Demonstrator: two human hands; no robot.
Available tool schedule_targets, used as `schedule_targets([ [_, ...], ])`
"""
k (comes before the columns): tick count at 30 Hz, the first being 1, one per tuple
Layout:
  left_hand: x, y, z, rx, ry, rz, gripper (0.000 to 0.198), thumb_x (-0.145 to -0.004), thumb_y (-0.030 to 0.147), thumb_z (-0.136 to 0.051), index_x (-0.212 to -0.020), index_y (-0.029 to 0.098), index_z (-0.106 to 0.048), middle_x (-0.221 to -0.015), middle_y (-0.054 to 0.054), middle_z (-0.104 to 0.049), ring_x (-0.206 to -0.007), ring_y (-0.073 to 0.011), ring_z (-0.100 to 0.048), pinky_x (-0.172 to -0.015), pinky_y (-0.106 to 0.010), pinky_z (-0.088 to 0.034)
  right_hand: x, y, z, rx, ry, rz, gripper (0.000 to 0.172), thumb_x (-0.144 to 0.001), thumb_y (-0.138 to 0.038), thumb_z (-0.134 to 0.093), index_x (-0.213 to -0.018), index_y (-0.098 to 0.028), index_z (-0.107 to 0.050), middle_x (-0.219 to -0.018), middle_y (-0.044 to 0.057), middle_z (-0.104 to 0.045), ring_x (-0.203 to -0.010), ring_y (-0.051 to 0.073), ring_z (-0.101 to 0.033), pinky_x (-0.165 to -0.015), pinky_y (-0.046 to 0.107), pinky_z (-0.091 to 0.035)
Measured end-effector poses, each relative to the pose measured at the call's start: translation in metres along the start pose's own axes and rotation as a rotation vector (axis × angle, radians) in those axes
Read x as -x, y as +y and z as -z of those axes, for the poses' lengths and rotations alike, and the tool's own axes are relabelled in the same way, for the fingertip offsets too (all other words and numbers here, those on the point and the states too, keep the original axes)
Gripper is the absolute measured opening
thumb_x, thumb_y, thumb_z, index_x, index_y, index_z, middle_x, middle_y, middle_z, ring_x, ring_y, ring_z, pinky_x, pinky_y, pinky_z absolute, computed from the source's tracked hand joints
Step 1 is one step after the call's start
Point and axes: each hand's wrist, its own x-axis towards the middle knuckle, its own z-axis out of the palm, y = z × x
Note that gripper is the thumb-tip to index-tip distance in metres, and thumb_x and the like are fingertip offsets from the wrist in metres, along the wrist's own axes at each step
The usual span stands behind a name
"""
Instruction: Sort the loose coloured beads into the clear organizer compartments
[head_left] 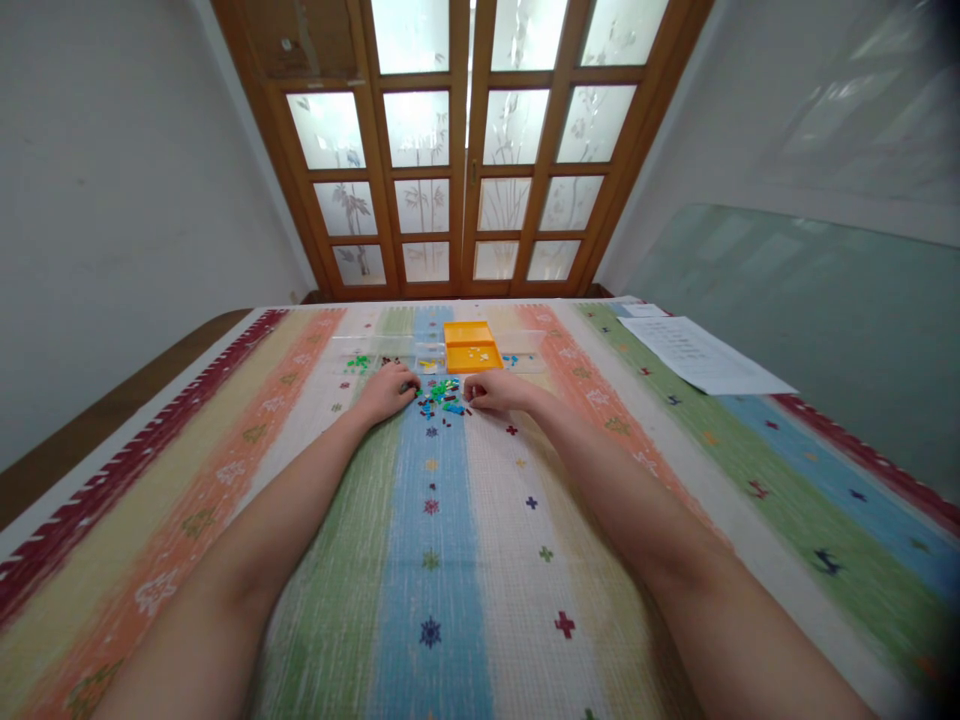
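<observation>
A loose pile of small green, blue and dark red plastic pieces lies on the striped cloth between my hands. At its left edge, my left hand rests with curled fingers. Whatever those fingers hold, if anything, is too small to name. My right hand is closed in a pinch at the pile's right edge, and its fingertips hide what may be in them. Just behind the pile stands an open yellow box with several white pieces inside.
Clear plastic trays flank the yellow box. Green pieces, dark red pieces and yellow pieces are sorted at left, blue pieces at right. Paper sheets lie at the right. Wooden glazed doors stand beyond the table.
</observation>
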Motion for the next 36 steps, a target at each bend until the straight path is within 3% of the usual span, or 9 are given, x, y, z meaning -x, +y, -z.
schedule_targets([
  [5, 0.000, 0.004, 0.003, -0.015, -0.002, 0.004, 0.017, -0.089, 0.024, -0.059, -0.092, 0.023, -0.076, -0.096, -0.006, -0.070, -0.099, -0.0252, -0.061, -0.090, -0.039, -0.049, -0.003, 0.013, -0.001, -0.135, 0.104, -0.009, 0.010, -0.086, -0.024, -0.065, -0.092, -0.020, -0.073, -0.081, 0.001, -0.071, -0.069, 0.015, -0.058, -0.064, 0.026, -0.038],
  [12, 0.000, 0.007, 0.004, 0.008, 0.001, 0.010, 0.012, -0.088, 0.022, -0.061, -0.091, 0.023, -0.073, -0.096, -0.005, -0.071, -0.097, -0.0246, -0.062, -0.090, -0.038, -0.048, -0.003, 0.064, -0.001, -0.246, 0.690, -0.198, 0.013, -0.088, -0.024, -0.059, -0.096, -0.020, -0.068, -0.087, 0.004, -0.072, -0.075, 0.017, -0.062, -0.067, 0.028, -0.042],
  [16, 0.000, 0.007, 0.003, 0.016, 0.000, 0.013, 0.010, -0.088, 0.022, -0.061, -0.088, 0.023, -0.071, -0.094, -0.006, -0.071, -0.096, -0.0244, -0.062, -0.089, -0.037, -0.048, 0.003, 0.084, -0.002, -0.148, 0.836, -0.331, 0.015, -0.089, -0.027, -0.059, -0.098, -0.021, -0.070, -0.083, 0.005, -0.070, -0.076, 0.021, -0.061, -0.068, 0.030, -0.041],
  [24, -0.001, 0.002, -0.001, 0.033, 0.003, 0.010, 0.012, -0.088, 0.024, -0.061, -0.089, 0.022, -0.074, -0.093, -0.006, -0.070, -0.095, -0.0246, -0.062, -0.088, -0.038, -0.047, 0.002, 0.094, -0.010, -0.065, 0.891, -0.336, 0.022, -0.093, -0.027, -0.052, -0.097, -0.021, -0.073, -0.090, 0.007, -0.073, -0.081, 0.022, -0.062, -0.071, 0.032, -0.041],
  [36, -0.001, 0.000, -0.003, 0.086, 0.014, 0.058, 0.013, -0.085, 0.025, -0.062, -0.088, 0.021, -0.074, -0.091, -0.005, -0.072, -0.089, -0.0234, -0.064, -0.084, -0.036, -0.049, -0.010, 0.065, -0.026, -0.021, 0.815, -0.143, 0.019, -0.093, -0.023, -0.056, -0.100, -0.021, -0.073, -0.097, 0.007, -0.075, -0.088, 0.023, -0.065, -0.081, 0.032, -0.046],
])
